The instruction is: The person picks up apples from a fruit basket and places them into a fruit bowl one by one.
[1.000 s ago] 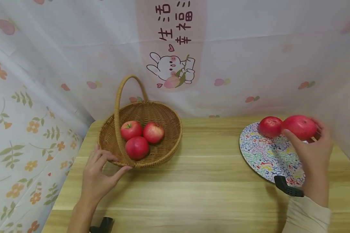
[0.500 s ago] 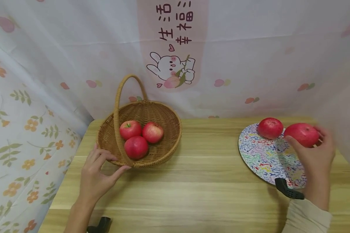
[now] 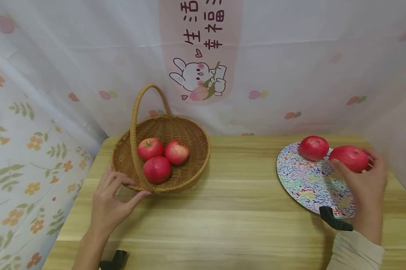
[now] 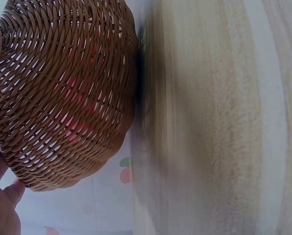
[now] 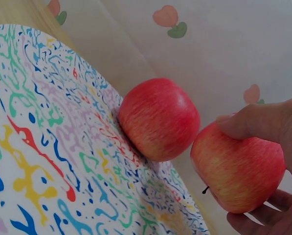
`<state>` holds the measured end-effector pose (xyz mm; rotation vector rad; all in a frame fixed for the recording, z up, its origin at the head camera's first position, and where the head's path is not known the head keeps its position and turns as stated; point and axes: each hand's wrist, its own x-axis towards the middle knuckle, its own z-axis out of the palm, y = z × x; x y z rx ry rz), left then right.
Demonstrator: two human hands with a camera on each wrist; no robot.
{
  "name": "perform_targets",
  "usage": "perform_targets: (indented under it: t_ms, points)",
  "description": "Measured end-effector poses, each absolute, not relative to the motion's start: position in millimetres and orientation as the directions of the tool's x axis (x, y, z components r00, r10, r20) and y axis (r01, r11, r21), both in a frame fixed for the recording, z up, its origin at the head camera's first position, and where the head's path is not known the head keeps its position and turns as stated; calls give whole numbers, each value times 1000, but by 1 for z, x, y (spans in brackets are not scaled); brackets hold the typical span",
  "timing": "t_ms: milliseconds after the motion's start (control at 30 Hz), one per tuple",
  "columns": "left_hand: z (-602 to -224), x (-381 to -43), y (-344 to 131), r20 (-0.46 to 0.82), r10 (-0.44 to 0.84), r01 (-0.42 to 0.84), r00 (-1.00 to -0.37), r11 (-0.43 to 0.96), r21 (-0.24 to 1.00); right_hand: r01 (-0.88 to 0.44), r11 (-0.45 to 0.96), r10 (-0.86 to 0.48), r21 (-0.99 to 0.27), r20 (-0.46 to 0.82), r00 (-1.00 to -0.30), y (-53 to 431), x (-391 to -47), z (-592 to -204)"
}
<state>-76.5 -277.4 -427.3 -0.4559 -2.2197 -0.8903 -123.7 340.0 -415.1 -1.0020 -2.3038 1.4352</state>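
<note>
A wicker basket (image 3: 196, 176) with a tall arched handle stands at the left in the head view, with three red apples inside, among them a darker red apple (image 3: 157, 170). My left hand (image 3: 110, 200) grips its near-left rim, the thumb by the handle's foot. Over the right part of a colourfully patterned round plate (image 3: 307, 187), my right hand (image 3: 366, 183) holds a red apple (image 5: 238, 169) between thumb and fingers. Another apple (image 5: 159, 119) rests at the plate's far edge, close beside the held one. Whether the held apple touches the plate I cannot tell.
Both plate and basket stand on a wood-grain table (image 3: 229, 210). A white printed curtain (image 3: 273, 67) hangs along the back edge, and a floral cloth (image 3: 30, 180) hangs on the left. Black wrist devices show near the left forearm (image 3: 114, 260) and right wrist (image 3: 334, 219).
My right hand has lowered the apple slightly toward the plate and away from the other apple, opening a small gap in the head view. The left hand keeps its grip on the basket rim.
</note>
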Motion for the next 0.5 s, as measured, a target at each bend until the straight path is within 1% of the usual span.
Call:
perform_targets:
  t_ms: [200, 333, 400, 467, 500]
  points:
    - [-421, -58, -290, 689, 43, 502, -723, 718, 482, 421, 310, 612, -852, -160, -775, 329, -130, -431]
    - [-426, -53, -282, 698, 40, 503, -715, 722, 475, 428, 310, 601, -849, -173, -780, 339, -137, -432]
    - [-428, -62, -270, 711, 48, 518, -701, 719, 463, 436, 319, 603, -841, -176, -779, 352, -140, -430]
    - [-427, -81, -255, 717, 75, 550, -694, 697, 460, 450, 317, 623, -835, -174, -763, 367, -140, -428]
    - [-425, -93, -247, 714, 95, 567, -694, 683, 460, 461, 294, 645, -837, -182, -742, 375, -139, -428]
